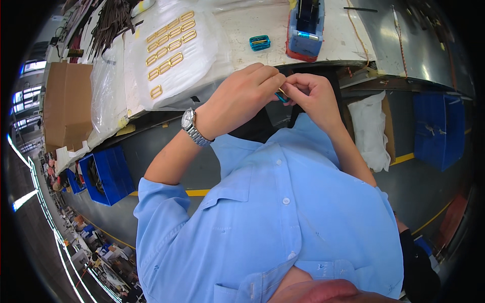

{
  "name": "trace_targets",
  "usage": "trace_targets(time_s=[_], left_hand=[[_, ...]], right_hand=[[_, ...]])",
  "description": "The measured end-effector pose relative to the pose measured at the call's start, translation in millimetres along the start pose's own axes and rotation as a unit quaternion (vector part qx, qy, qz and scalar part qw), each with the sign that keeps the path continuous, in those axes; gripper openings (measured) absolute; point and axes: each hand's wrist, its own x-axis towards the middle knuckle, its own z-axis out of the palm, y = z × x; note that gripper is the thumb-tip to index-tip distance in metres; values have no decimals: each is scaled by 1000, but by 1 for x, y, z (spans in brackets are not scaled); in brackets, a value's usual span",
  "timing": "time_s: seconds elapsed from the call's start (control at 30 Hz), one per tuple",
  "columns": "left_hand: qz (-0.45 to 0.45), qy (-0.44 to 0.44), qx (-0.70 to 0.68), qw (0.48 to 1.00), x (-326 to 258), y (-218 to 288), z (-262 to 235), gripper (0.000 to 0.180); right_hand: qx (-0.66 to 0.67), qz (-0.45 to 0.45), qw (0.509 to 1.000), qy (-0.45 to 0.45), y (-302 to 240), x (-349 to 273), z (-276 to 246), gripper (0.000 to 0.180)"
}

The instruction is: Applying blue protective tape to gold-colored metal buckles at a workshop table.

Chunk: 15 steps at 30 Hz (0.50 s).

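My left hand point(247, 96), with a silver watch point(189, 121) on its wrist, meets my right hand point(316, 96) just off the table's front edge. Both hands pinch a small gold buckle partly wrapped in teal film point(282, 95); my fingers hide most of it. On the table beyond lies another buckle in teal film point(260, 43). To the left, gold slide buckles point(172, 38) lie in rows on white plastic sheeting point(202, 55).
A blue tape dispenser point(305, 30) stands at the table's far right edge. Dark strips point(113, 22) are heaped at the far left, above a cardboard box point(68, 106). Blue bins point(107, 174) and a carton with a white bag point(370, 131) stand on the floor.
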Motion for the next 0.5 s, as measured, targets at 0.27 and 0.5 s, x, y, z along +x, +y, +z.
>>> trace_targets(time_s=[0.27,0.5], left_hand=[[-25,1,-12,1000,-1,-10,0,43],[-132,164,57,976,13,-58,0,33]], right_hand=[[28,8,1000,-3,7,13,-2,23],[112,30,993,-35,19,17,-9,39]])
